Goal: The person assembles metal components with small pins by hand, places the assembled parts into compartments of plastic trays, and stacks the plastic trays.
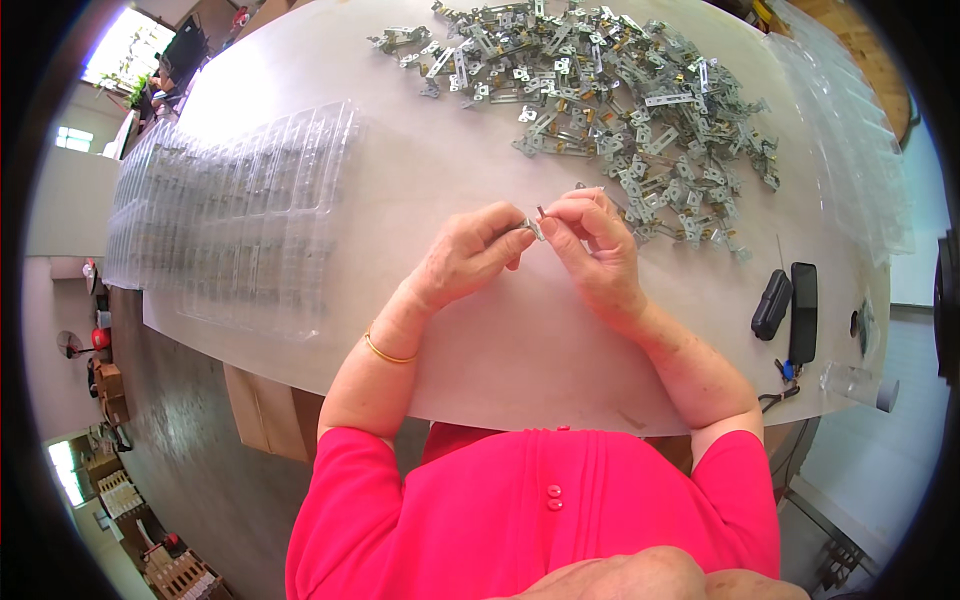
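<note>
Over the middle of the table, my left hand and my right hand meet around a small silvery metal bracket. My left thumb and fingers pinch one end of it. At its other end, my right thumb and forefinger close on a thin upright piece, partly hidden by the fingertips; whether it is part of the bracket I cannot tell. Just beyond my right hand spreads a large heap of similar metal brackets, some with brass-coloured parts.
Left of my hands lie stacked clear plastic trays with metal parts in them. More clear plastic trays stand at the right edge. A black phone, a black case, keys and a clear cylinder lie near right on the table.
</note>
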`<action>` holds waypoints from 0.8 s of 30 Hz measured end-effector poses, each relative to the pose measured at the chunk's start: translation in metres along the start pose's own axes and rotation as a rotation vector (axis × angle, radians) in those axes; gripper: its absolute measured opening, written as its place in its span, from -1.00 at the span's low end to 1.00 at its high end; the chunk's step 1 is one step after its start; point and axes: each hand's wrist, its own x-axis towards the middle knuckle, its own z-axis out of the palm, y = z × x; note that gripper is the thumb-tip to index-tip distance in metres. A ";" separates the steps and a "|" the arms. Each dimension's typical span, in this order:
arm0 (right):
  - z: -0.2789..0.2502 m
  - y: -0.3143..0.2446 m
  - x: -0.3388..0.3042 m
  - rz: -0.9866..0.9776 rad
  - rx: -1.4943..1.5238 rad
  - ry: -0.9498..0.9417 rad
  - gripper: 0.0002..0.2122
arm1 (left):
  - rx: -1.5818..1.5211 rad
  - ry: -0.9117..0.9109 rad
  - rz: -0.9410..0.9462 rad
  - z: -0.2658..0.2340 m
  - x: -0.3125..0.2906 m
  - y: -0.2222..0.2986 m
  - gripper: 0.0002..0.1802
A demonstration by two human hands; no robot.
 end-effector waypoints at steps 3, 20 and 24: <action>0.001 -0.004 0.001 -0.005 -0.027 0.002 -0.95 | 0.166 -0.026 0.224 0.002 -0.001 -0.012 -0.84; 0.001 -0.009 0.001 0.291 0.087 -0.038 -0.92 | -0.494 0.024 -0.071 -0.012 0.002 -0.008 -0.70; -0.001 -0.006 0.001 0.279 0.023 -0.056 -0.91 | -0.418 0.003 -0.075 -0.014 0.001 -0.004 -0.73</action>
